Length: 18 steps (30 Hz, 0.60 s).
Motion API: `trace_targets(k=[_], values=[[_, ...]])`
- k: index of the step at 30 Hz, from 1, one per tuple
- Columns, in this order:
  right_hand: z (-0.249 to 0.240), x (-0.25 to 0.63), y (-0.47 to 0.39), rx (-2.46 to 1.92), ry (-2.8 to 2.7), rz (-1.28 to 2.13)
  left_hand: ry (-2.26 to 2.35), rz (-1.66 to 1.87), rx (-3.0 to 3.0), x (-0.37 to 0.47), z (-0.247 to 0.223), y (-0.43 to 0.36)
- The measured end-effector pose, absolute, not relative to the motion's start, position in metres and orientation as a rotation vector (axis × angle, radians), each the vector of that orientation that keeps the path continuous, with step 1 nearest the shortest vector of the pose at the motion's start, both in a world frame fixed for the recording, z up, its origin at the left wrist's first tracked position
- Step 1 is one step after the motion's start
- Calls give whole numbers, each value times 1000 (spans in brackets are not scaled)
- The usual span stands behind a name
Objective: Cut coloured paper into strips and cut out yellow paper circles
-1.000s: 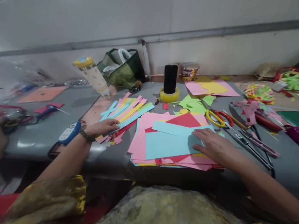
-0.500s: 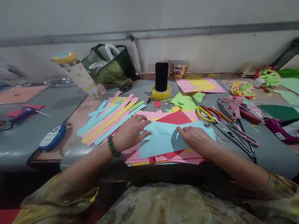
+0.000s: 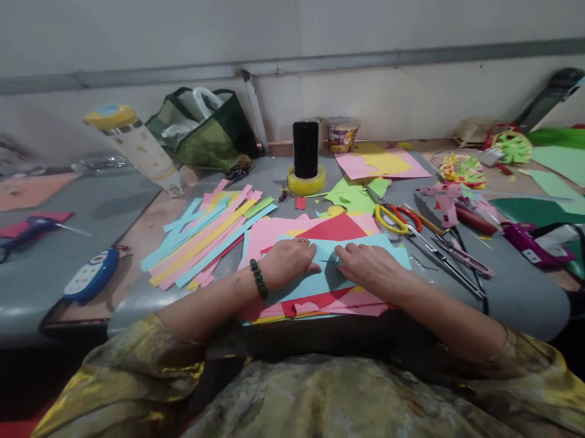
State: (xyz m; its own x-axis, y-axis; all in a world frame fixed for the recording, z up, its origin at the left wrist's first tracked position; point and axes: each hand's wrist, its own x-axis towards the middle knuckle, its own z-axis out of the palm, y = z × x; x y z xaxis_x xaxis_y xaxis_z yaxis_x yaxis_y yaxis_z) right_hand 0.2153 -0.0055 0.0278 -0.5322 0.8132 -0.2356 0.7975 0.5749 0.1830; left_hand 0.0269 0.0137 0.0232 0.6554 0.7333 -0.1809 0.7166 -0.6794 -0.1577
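Observation:
A light blue paper sheet point(image 3: 312, 287) lies on a pile of pink, red and yellow paper point(image 3: 332, 228) in front of me. My left hand point(image 3: 292, 262), with a green bead bracelet at the wrist, has its fingers curled together over the sheet's left part. Opposite it, my right hand point(image 3: 369, 268) pinches at the blue paper, its fingertips a short gap from the left ones. A slit or edge shows in the paper between the hands. Cut paper strips point(image 3: 205, 239) in several colours lie to the left of the pile.
Yellow-handled scissors point(image 3: 392, 219), a pink glue gun point(image 3: 447, 200) and a purple glue gun point(image 3: 536, 246) lie right. A phone point(image 3: 306, 150) stands on a tape roll point(image 3: 306, 180). A bottle point(image 3: 132, 144) and green bag point(image 3: 208, 130) are back left; a blue-white device point(image 3: 91, 275) is left.
My left hand has come down and right onto the blue sheet, its fingers closing. My right hand stays at the paper. The whole view has shifted slightly.

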Motion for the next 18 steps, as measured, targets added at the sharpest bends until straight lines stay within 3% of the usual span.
trace_targets(k=[8, 18], values=[[30, 206, -10, 1267, 2508, 138, -1175, 365, -2809, 34, 23, 16], [13, 227, -18, 1149, 2867, 373, -1160, 15, -2690, 3, 15, -21]])
